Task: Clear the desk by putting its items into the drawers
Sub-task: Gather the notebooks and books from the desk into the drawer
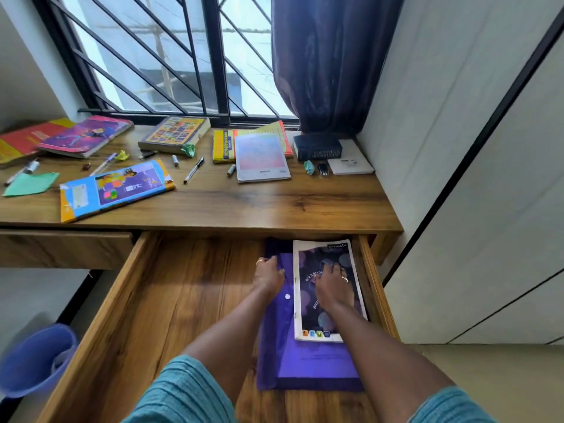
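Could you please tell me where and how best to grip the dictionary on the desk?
Probably by its spine, from the front: the dictionary lies flat, thick spine facing the open drawer, so thumb on top and fingers can clamp it; a notepad crowds its right.

You're looking at a violet folder point(305, 361), darker purple at its edges. The notebook point(328, 300) is white-bordered, its cover dark purple with pale blurred circles and white lettering. Drawer point(171, 300) and tabletop point(274, 203) both show warm brown wood grain. Your sleeves point(183, 392) are ribbed teal, the bin point(36, 358) blue, the curtain point(329, 56) deep purple.
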Available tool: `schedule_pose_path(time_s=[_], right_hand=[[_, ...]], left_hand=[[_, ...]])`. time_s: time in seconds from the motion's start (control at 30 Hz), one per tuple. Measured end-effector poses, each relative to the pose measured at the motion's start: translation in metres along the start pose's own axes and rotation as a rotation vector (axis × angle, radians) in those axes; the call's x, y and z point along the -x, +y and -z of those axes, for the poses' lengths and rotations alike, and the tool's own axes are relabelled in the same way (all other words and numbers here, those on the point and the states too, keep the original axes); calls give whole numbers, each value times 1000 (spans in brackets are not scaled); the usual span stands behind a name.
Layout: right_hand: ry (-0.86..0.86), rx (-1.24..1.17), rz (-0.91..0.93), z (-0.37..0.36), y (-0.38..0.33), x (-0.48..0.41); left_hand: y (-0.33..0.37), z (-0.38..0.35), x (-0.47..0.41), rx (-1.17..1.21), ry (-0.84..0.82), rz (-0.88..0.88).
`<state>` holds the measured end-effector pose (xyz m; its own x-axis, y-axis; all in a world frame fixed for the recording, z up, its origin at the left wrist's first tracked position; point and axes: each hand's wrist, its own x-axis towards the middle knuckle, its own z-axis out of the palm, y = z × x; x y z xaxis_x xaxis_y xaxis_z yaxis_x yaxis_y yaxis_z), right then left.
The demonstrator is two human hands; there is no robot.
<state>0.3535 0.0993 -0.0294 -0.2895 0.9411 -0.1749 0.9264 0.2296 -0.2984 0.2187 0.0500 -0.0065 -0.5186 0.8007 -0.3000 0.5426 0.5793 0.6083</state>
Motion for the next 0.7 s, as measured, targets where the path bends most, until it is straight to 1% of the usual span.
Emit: schedule_pose_path(time_s=[0.17, 0.27, 0.33, 0.37, 0.57, 0.63, 0.7], right_hand=[[150, 14, 132, 28, -37, -34], [217, 51, 187, 42, -65, -75], [206, 101, 191, 50, -85, -105], [201, 89, 188, 52, -96, -122], [181, -106, 133, 49, -143, -216], [179, -132, 117, 47, -154, -240], [127, -136, 64, 48, -163, -258]], left_hand=[[9, 46, -27, 89, 100, -6], [18, 77, -64, 151, 140, 16], [22, 97, -90, 138, 161, 26], [24, 107, -106, 129, 168, 39], [29, 142, -196, 123, 172, 116], [30, 146, -218, 115, 160, 111], [30, 147, -234, 132, 155, 110]])
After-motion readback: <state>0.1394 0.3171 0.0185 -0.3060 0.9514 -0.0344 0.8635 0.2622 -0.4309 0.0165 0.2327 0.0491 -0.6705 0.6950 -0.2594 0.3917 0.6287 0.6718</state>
